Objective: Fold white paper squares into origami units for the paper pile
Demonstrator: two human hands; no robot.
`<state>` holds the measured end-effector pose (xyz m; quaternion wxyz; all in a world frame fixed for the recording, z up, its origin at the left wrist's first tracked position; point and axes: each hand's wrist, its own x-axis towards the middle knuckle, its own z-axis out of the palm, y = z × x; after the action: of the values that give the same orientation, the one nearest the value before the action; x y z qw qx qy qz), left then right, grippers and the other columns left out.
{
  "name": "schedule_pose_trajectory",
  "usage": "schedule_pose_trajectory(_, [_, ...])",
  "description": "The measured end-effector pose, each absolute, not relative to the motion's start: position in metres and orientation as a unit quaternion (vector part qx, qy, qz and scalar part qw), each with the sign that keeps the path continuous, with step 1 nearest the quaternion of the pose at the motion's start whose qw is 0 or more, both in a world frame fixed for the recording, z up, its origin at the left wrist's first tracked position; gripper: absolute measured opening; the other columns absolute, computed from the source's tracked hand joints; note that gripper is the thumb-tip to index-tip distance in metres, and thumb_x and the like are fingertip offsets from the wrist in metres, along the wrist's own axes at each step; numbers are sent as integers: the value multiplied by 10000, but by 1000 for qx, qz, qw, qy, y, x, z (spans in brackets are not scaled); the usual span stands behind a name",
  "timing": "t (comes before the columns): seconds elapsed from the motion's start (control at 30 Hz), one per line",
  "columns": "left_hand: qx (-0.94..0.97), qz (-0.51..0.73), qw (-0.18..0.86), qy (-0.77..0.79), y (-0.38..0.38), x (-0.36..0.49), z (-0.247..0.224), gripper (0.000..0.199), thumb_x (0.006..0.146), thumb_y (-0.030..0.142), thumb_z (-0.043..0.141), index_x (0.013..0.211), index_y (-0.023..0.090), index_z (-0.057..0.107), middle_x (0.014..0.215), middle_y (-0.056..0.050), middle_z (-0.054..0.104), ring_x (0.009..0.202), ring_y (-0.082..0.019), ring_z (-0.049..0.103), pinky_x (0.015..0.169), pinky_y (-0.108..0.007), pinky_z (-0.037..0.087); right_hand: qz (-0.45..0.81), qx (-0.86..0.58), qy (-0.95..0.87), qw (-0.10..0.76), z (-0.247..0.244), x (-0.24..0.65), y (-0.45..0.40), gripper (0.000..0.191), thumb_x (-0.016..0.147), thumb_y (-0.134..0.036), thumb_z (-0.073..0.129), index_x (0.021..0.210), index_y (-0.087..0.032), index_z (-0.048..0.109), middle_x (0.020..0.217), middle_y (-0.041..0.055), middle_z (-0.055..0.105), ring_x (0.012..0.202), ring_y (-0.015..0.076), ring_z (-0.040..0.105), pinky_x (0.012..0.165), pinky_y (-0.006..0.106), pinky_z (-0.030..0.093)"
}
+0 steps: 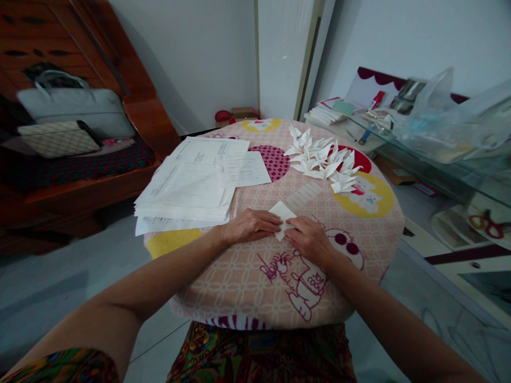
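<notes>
1. Near the frame's centre, I see the left grip [252, 226] and right grip [308, 239] both clamped on a small folded paper [283, 211].
2. Just above it lies a pale slip [304, 197] on the tabletop [223, 282].
3. Centre-left: stacked printed sheets [183, 186].
4. Right of upper centre: clustered folded white papers [328, 169].

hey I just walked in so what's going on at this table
A person's left hand and right hand both touch a small white square of paper on a pink patterned tablecloth. Beyond the right hand sits a cluster of folded white paper figures; a stack of white printed sheets lies beyond the left.
</notes>
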<state>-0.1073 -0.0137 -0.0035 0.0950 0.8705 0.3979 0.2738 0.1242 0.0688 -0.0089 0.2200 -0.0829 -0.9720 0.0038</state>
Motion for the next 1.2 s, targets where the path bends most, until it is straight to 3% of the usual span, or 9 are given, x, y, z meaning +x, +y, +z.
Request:
schedule_pose_trajectory(0.2, [882, 238, 96, 396, -16, -113, -6, 281, 957, 189, 529, 1180, 166, 699, 1277, -138, 658, 1214, -217, 616, 1024, -372, 537, 44, -62, -972, 221, -10, 132, 72, 197, 944, -199, 527, 975, -163, 718, 1099, 138, 683, 1004, 250, 606, 866, 397, 498])
schedule_pose_trajectory(0.4, [895, 187, 100, 392, -27, -110, -2, 388, 971, 229, 507, 1350, 179, 574, 1416, -131, 552, 1354, -240, 485, 1120, -421, 446, 82, -45, -969, 229, -9, 138, 72, 246, 961, -201, 491, 1073, -142, 702, 1178, 155, 684, 1084, 255, 617, 938, 441, 498])
schedule_pose_trajectory(0.6, [898, 193, 90, 384, -31, -102, -1, 392, 979, 194, 467, 1359, 167, 558, 1393, -122, 576, 1345, -217, 494, 1158, -407, 398, 76, -78, -981, 163, -6, 132, 68, 406, 978, -253, 466, 1359, -142, 551, 1412, 137, 560, 1183, 277, 546, 985, 482, 471])
schedule_pose_trajectory(0.8, [890, 181, 91, 409, -34, -103, -3, 410, 981, 202, 466, 1384, 212, 538, 1436, -106, 537, 1376, -222, 455, 1151, -416, 405, 20, -102, -987, 120, -6, 119, 80, 450, 964, -354, 516, 1348, -122, 554, 1426, 158, 542, 1187, 309, 530, 987, 501, 466])
schedule_pose_trajectory(1.0, [890, 185, 103, 404, -34, -102, -2, 421, 971, 196, 476, 1388, 210, 534, 1420, -91, 556, 1369, -230, 463, 1152, -419, 405, 34, -110, -983, 146, -11, 106, 92, 475, 979, -342, 483, 1349, -49, 538, 1428, 227, 518, 1351, 325, 439, 1088, 510, 407])
schedule_pose_trajectory(1.2, [885, 199, 98, 409, -34, -103, -5, 381, 972, 211, 474, 1337, 206, 585, 1417, -105, 556, 1358, -233, 478, 1124, -411, 439, 70, -81, -983, 147, -12, 115, 77, 484, 990, -369, 455, 1385, -95, 511, 1446, 190, 514, 1382, 298, 426, 1126, 520, 376])
